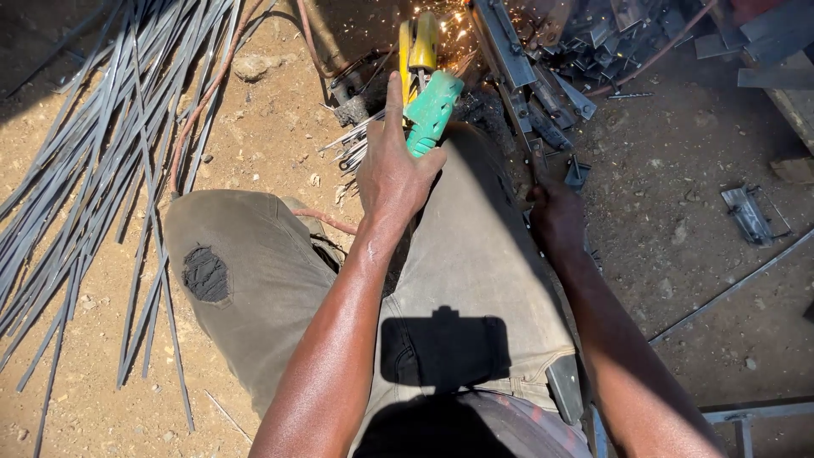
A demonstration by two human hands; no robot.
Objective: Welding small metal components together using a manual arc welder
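Long thin metal rods (93, 161) fan across the dirt at the frame's left. At upper centre the left hand (392, 174) grips the green-handled grinder (431, 108), sparks (449, 25) flying above it. Right of it, the right hand (555, 216) closes on a metal strip (532, 110), scrap pieces (610, 38) beyond.

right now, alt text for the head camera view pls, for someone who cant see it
Seen from above, a seated person's left hand grips a green power tool throwing sparks at metal pieces, while the right hand steadies a metal bar. Long thin metal rods lie on the dirt ground to the left, beside the person's trousers.
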